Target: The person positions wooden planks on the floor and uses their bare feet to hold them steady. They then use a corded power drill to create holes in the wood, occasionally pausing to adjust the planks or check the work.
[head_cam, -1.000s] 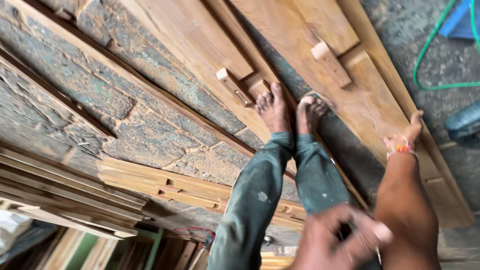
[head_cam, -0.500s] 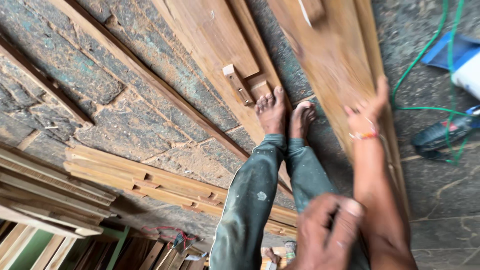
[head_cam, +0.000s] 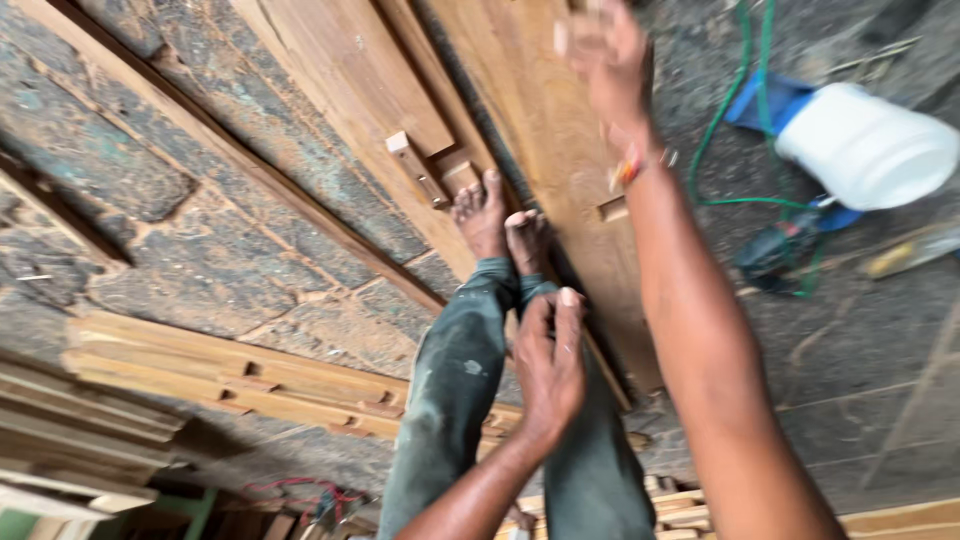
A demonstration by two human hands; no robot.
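**My right hand is up on the long plank, my left hangs over my legs**

Looking down from my head, I see one view only. My right hand [head_cam: 600, 50] is stretched far out ahead of me, at the top edge of the picture, against the long wooden plank [head_cam: 560, 210] that runs away from me across the floor. The hand is blurred, so I cannot tell whether my fingers are wrapped around the plank's edge or only pressed against it. A coloured thread band sits on that wrist.

My left hand [head_cam: 550, 365] is close in, above my shins. Its fingers are half curled, the tips drawn near each other, and I cannot see anything held in them. It hovers just over my grey-green trousers [head_cam: 455, 400].

My bare feet [head_cam: 500, 220] rest side by side on the near edge of the plank, touching a second wooden board [head_cam: 350, 70] with a small block fixed to it.

To the right, well apart from the plank, a white bucket [head_cam: 865, 145] lies beside a green hose [head_cam: 745, 120]. At lower left a stack of wooden slats [head_cam: 220, 375] lies on the rough stone floor [head_cam: 150, 200].
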